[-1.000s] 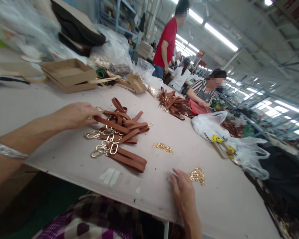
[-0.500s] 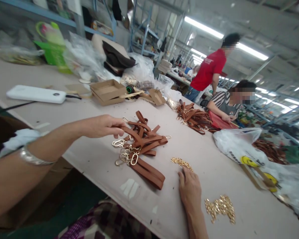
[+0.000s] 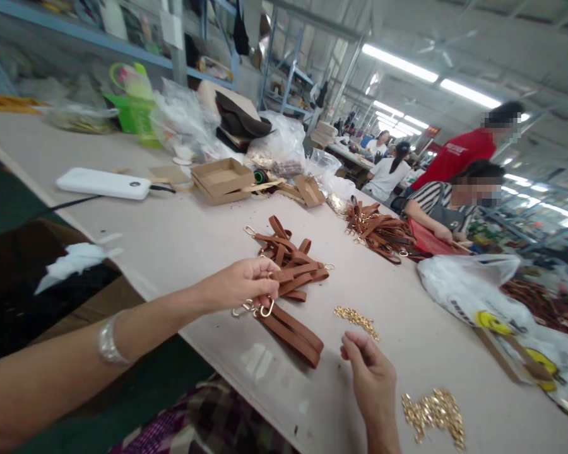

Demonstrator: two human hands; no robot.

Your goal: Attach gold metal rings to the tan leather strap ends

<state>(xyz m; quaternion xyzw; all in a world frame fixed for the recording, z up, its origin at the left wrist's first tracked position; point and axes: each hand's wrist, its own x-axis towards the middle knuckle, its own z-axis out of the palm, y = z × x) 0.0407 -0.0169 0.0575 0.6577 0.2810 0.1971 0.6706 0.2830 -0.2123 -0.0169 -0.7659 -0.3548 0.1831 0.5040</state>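
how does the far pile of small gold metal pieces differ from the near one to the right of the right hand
Shape: the far pile of small gold metal pieces is a narrow strip, while the near pile of small gold metal pieces spreads broad and uneven.
Size: the near pile covers more area than the far pile.
Position: the far pile lies beyond the right hand; the near pile lies to its right.
Both are shiny and loose on the pale tabletop.

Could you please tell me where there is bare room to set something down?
Bare tabletop shows between the white oblong device and the brown flat straps, and between the small gold metal pieces and the white plastic bag. Crowded: the far side, with brown cardboard boxes and clear plastic bags, and around the left hand.
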